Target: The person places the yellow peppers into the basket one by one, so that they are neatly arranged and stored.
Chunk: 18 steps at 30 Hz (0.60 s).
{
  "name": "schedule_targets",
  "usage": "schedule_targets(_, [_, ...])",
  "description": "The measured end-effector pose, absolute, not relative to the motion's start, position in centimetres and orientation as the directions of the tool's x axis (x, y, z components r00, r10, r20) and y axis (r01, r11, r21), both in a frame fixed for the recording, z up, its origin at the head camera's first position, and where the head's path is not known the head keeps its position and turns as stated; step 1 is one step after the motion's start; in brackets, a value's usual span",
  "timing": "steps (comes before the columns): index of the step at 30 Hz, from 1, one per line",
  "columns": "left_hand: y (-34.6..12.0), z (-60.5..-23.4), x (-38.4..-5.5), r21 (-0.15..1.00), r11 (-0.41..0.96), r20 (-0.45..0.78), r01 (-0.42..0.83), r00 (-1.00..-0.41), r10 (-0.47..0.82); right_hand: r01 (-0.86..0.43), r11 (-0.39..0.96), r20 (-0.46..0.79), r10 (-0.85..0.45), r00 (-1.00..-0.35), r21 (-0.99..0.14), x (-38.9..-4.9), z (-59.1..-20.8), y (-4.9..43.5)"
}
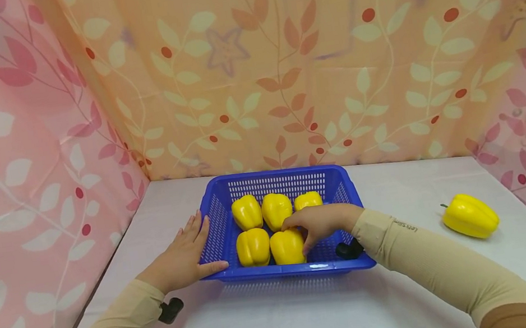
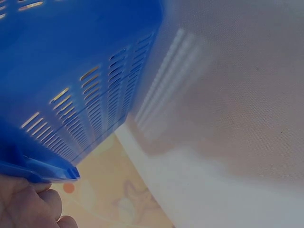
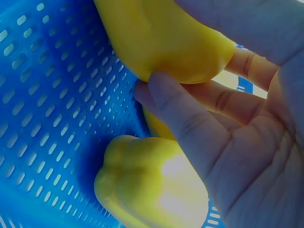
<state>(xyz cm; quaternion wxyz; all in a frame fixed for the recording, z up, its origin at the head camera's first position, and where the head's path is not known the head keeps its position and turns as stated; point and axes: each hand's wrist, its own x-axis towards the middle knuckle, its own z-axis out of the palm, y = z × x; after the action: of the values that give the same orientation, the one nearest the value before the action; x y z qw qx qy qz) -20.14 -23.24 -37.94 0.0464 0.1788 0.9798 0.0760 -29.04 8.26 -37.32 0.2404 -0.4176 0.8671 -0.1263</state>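
A blue plastic basket with slotted walls holds several yellow bell peppers, set in two rows. My right hand reaches in over the right side and grips the yellow bell pepper in the front row, its thumb on the near side. In the right wrist view, fingers and thumb surround that pepper, and another pepper lies close beside them. My left hand rests on the basket's left rim with fingers stretched out and thumb along the front corner; the left wrist view catches fingers at the rim.
One more yellow bell pepper lies on its side on the white tabletop, right of the basket. Behind the table hangs a peach leaf-patterned curtain, with pink patterned cloth along the left side.
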Motion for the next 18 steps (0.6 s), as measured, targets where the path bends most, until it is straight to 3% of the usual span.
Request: schedule_targets(18, [-23.23,-37.96,-20.19,0.166,0.924,-0.064,0.344,-0.932,0.358,-0.616,0.64,-0.332,-0.766,-0.55,-0.459,-29.11,-36.49,8.87])
